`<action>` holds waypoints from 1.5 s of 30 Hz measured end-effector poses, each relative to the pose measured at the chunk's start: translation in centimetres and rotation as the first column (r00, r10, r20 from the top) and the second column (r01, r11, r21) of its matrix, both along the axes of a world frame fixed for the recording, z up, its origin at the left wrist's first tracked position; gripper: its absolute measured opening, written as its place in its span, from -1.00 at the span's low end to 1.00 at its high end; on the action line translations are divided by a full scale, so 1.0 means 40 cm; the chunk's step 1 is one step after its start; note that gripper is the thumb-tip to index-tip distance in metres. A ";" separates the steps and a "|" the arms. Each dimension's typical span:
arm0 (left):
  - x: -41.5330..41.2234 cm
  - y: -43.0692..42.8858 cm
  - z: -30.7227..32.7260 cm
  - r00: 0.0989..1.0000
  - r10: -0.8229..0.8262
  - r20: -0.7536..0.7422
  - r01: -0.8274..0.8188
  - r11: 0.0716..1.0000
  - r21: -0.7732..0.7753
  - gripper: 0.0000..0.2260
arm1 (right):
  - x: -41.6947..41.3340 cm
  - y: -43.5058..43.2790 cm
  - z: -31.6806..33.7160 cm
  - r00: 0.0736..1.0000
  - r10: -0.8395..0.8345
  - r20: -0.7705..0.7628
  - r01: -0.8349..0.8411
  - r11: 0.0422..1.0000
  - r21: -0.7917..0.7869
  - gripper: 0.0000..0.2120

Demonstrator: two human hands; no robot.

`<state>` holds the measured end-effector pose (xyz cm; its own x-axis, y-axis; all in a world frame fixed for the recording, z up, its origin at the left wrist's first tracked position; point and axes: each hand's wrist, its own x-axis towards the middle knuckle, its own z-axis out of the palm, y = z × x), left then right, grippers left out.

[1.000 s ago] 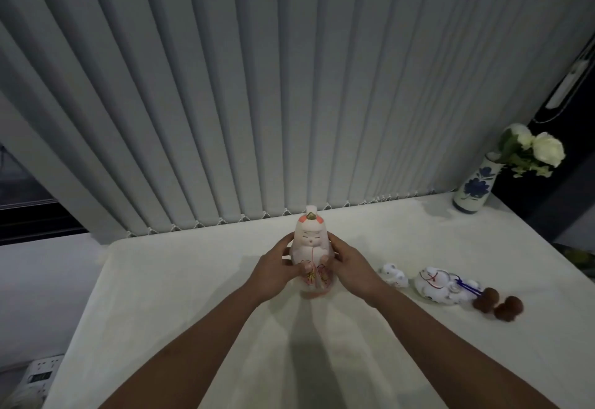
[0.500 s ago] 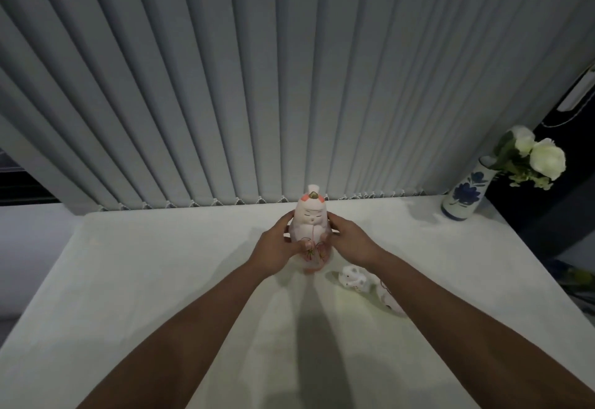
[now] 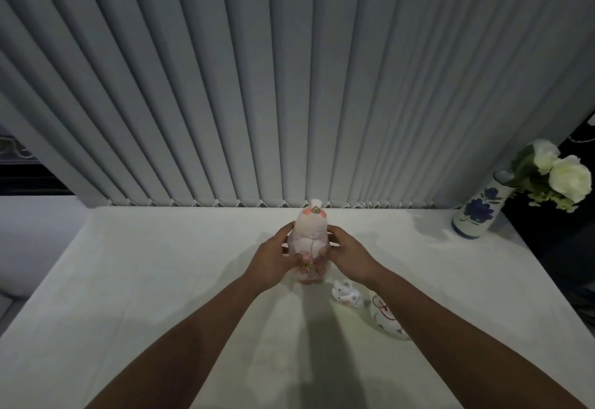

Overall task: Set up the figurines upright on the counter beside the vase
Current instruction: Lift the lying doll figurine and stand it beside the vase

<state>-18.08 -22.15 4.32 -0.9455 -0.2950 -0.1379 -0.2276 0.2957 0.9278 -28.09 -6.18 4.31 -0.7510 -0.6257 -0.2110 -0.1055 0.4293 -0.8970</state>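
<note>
We hold the pink doll (image 3: pixel 310 241) upright between both hands on the counter (image 3: pixel 161 279).

Our left hand (image 3: pixel 272 262) and right hand (image 3: pixel 346 255) clasp its sides. Two small white figurines (image 3: pixel 347 294) lie by our right wrist; the vase (image 3: pixel 479 212) stands well apart, far right.
</note>
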 end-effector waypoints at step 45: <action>-0.264 0.130 0.071 0.937 -0.341 -0.075 0.345 0.937 0.055 -0.37 | -0.081 0.186 0.152 0.938 -0.310 0.154 0.346 0.865 -0.364 -0.71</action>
